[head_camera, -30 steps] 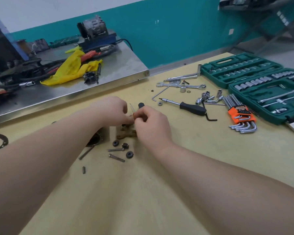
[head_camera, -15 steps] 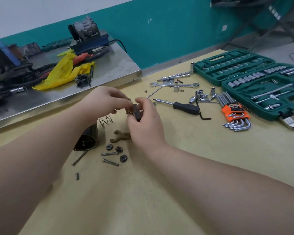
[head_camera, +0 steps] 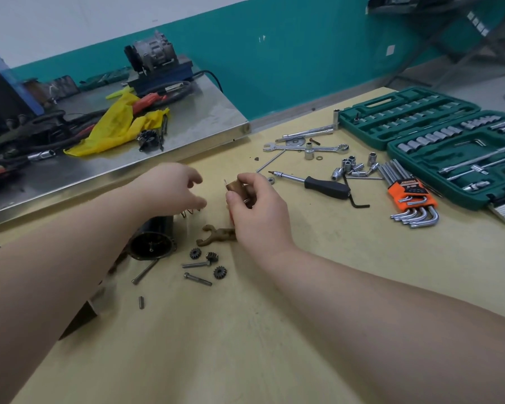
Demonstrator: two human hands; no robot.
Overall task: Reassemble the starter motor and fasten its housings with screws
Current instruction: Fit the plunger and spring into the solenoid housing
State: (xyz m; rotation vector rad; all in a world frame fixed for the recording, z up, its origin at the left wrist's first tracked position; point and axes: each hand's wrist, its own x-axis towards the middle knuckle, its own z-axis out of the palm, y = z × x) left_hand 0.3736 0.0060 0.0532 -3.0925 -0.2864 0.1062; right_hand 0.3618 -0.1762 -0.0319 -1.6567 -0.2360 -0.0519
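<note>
1. The right hand [head_camera: 260, 211] is raised just above the table [head_camera: 303, 287], its fingers [head_camera: 250, 179] and thumb clamped on a small brown cylindrical part [head_camera: 236, 188] of the starter motor.
2. The left hand [head_camera: 169, 188] hovers just left of that part, not touching it; its fingers are loosely curled and apart, holding nothing.
3. Below the left hand a coil spring [head_camera: 190, 212] lies on the table, partly hidden by the hand.
4. The black motor housing [head_camera: 152, 243] lies on its side under the left forearm, its open end facing the camera.
5. A brown forked lever [head_camera: 215, 236] rests on the table just below the right hand.
6. Three small gears [head_camera: 219, 272] and a few bolts [head_camera: 197, 279] lie scattered near the housing's open end; a short pin [head_camera: 141, 302] lies further toward the camera.
7. To the right lie a black-handled screwdriver [head_camera: 324, 186], a combination wrench [head_camera: 305, 147], loose sockets [head_camera: 352, 167] and an orange holder of hex keys [head_camera: 410, 196].
8. A green socket case [head_camera: 438, 141] lies open at the far right.
9. A metal bench [head_camera: 187, 126] at the back left carries a yellow cloth [head_camera: 120, 132].
</note>
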